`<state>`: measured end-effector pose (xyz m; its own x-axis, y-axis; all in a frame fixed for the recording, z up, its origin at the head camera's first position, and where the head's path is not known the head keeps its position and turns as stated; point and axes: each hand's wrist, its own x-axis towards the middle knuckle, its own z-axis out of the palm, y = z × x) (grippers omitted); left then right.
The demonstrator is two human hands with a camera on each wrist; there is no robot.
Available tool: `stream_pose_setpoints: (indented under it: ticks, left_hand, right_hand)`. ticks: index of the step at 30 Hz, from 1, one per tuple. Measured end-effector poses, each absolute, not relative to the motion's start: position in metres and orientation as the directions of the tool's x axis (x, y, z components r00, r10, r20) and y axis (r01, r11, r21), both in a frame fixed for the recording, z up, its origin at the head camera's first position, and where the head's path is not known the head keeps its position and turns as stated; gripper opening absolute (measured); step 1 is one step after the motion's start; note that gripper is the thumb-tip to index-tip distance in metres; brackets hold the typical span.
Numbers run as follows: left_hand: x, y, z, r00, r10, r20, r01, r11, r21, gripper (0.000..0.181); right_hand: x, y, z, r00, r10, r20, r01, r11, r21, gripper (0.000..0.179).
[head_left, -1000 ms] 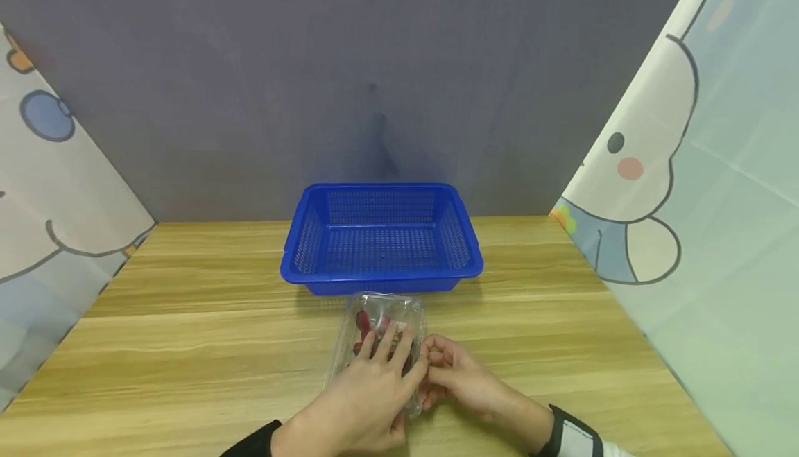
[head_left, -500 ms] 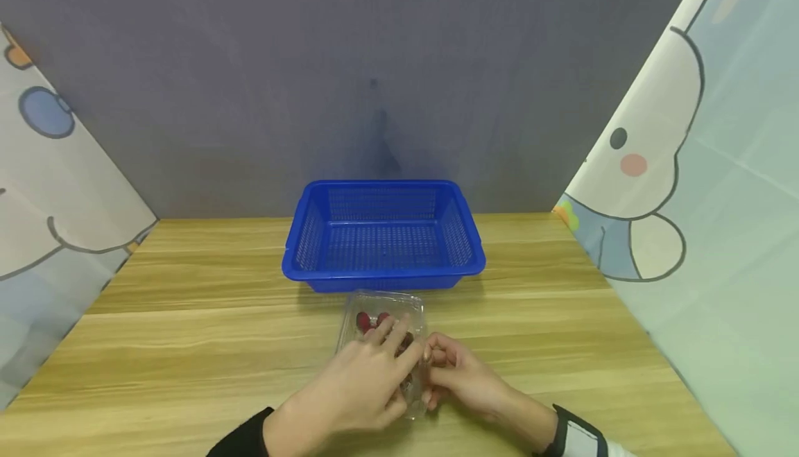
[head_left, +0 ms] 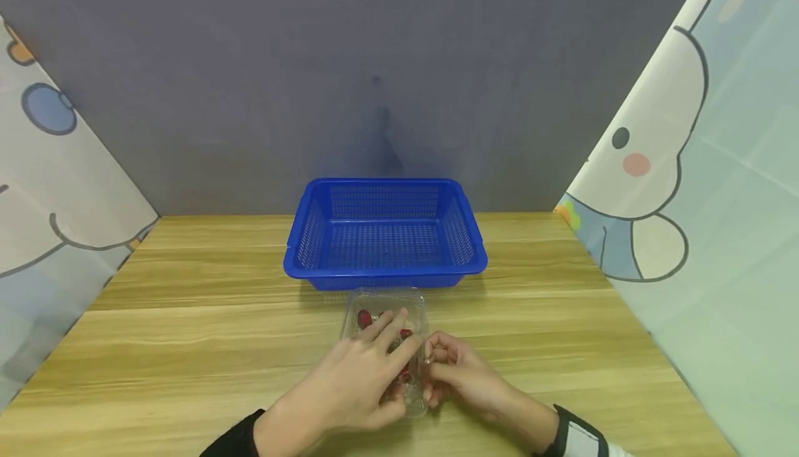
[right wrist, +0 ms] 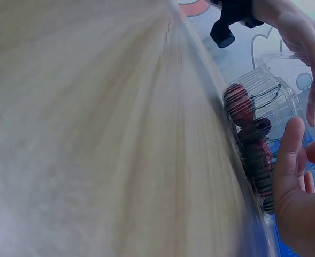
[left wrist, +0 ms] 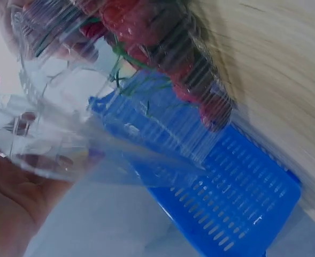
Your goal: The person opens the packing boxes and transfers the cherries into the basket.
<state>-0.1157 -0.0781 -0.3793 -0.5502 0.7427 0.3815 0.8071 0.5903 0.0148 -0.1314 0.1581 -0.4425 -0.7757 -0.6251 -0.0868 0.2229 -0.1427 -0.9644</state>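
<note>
A clear plastic clamshell box (head_left: 382,302) lies on the wooden table before the blue basket (head_left: 384,281). Dark red cherries (right wrist: 239,104) with green stems show through its ribbed wall. My left hand (head_left: 349,374) lies across the top, its fingers spread and nearly straight, and covers much of the fruit. At the box's right side, my right hand (head_left: 458,374) pinches the rim between thumb and bent fingers. In the left wrist view, a blurred clear plastic sheet (left wrist: 141,155) slants up from the box beside the left palm.
The blue basket stands behind the box, near the far edge of the wooden table (head_left: 206,304). A grey panel (head_left: 250,82) rises at the back. Printed cartoon sheets (head_left: 649,145) stand along both sides.
My left hand has shifted slightly left over the box, and its fingers have drawn together somewhat. The right hand stays at the same rim.
</note>
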Motion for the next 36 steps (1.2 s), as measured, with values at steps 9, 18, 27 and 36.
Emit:
stream_pose_setpoints:
  ticks: [9, 18, 27, 36]
  left_hand:
    - [-0.108, -0.086, -0.372, -0.577, 0.689, 0.438, 0.785, 0.616, 0.064, 0.074]
    - [-0.101, -0.092, -0.369, -0.610, 0.622, 0.492, 0.771, 0.610, 0.185, 0.078]
    - [-0.100, -0.099, -0.364, -0.605, 0.579, 0.546, 0.768, 0.605, 0.210, 0.070]
    - [-0.097, -0.107, -0.363, -0.616, 0.549, 0.565, 0.760, 0.604, 0.241, 0.072]
  right_hand:
    - [-0.132, 0.163, -0.438, -0.790, -0.598, -0.137, 0.257, -0.120, -0.959, 0.023]
    - [-0.132, 0.166, -0.439, -0.796, -0.592, -0.128, 0.255, -0.136, -0.957, 0.026]
    - [-0.132, 0.168, -0.438, -0.803, -0.583, -0.120, 0.238, -0.129, -0.963, 0.029]
    - [-0.131, 0.170, -0.437, -0.808, -0.577, -0.117, 0.229, -0.124, -0.966, 0.030]
